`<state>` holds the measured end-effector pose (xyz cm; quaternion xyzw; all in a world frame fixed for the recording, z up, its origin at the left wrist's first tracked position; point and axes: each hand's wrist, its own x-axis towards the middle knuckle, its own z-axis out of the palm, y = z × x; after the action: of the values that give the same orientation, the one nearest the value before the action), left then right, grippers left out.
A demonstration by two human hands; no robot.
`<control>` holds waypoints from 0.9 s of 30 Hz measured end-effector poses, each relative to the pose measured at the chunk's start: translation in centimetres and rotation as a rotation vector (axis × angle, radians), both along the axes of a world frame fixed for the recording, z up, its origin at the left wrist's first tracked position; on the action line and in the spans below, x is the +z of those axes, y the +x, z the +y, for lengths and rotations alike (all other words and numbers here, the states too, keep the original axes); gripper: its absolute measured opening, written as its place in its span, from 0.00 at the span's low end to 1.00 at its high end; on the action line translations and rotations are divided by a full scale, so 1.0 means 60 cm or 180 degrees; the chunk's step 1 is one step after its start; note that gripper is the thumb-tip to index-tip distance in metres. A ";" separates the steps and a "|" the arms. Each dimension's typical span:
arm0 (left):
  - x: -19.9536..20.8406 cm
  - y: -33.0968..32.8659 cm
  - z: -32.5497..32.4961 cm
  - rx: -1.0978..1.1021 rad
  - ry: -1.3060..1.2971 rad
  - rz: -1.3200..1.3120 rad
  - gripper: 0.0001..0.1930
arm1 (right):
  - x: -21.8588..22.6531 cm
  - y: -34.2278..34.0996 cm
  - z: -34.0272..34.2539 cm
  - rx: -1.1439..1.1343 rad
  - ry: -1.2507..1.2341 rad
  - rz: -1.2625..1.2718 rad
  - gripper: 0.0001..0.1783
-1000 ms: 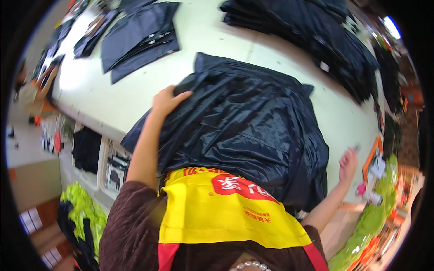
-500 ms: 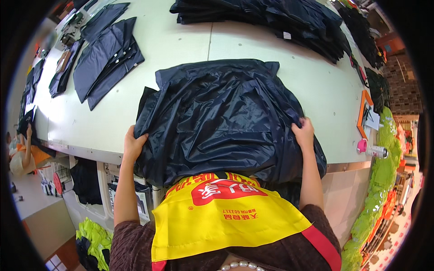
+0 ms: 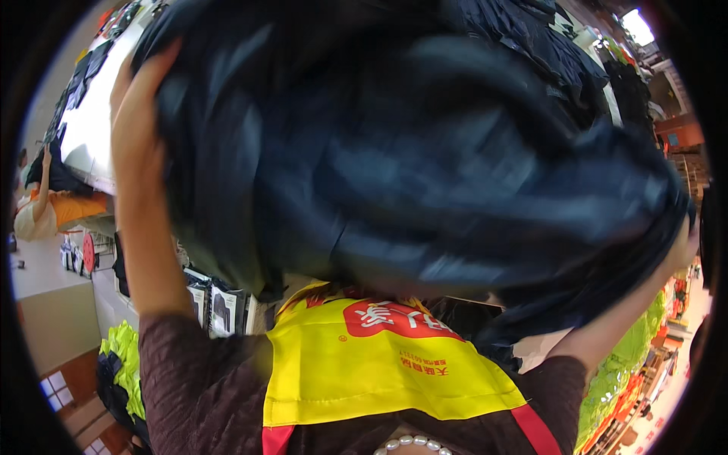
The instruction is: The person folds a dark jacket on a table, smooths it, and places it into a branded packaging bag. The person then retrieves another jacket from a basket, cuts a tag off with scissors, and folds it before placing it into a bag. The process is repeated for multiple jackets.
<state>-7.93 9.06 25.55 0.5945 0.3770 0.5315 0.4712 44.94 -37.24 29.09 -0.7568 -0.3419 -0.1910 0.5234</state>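
Note:
A glossy dark navy jacket [image 3: 394, 174], blurred by motion, is held up in front of me and fills most of the upper view. My left hand [image 3: 140, 125] grips its left edge, with the fingers partly behind the cloth. At the far right, my right hand [image 3: 684, 241] is mostly hidden by the jacket, whose raised right end is bunched at that hand. Loose cloth sags toward my yellow apron [image 3: 379, 387].
Piled dark garments [image 3: 531, 45] lie beyond the jacket, at the back right. On the left shows a strip of white table [image 3: 89, 140]. Bright green garments [image 3: 125, 356] are low on the left, with more green cloth [image 3: 626, 364] at the right. Another person [image 3: 45, 208] is at far left.
The jacket has been lifted off the table toward me, and now hides most of the tabletop. Both hands have risen and spread farther apart, still at its sides.

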 end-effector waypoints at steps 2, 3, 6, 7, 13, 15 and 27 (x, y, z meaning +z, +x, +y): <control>-0.015 0.031 0.127 0.0801 0.2158 0.1321 0.17 | 0.028 0.140 0.100 0.0184 -0.0317 -0.0648 0.19; -0.033 0.062 0.167 0.0693 0.2238 0.1242 0.19 | 0.035 0.198 0.142 0.0062 -0.0691 -0.1006 0.21; -0.131 0.176 0.221 -0.0071 0.1830 0.0927 0.25 | -0.011 0.170 0.209 -0.1197 -0.2288 -0.1778 0.26; -0.162 0.163 0.225 -0.0233 0.1824 0.1017 0.27 | -0.034 0.150 0.219 -0.1145 -0.1950 -0.1644 0.27; -0.367 -0.036 0.053 -0.1256 0.0785 0.2146 0.16 | -0.275 -0.355 0.305 0.1133 -0.1104 -0.0112 0.12; -0.406 -0.076 -0.008 -0.1179 0.1105 0.2601 0.16 | -0.364 -0.427 0.278 0.1580 -0.1334 0.0247 0.09; -0.350 -0.062 -0.212 -0.0804 0.1570 0.2883 0.28 | -0.486 -0.495 0.305 0.1727 -0.1271 0.1810 0.12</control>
<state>-11.67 -3.66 4.53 0.8984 0.3320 0.2335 0.1677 15.21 -18.93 -0.09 -0.7484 -0.4008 0.2389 0.4714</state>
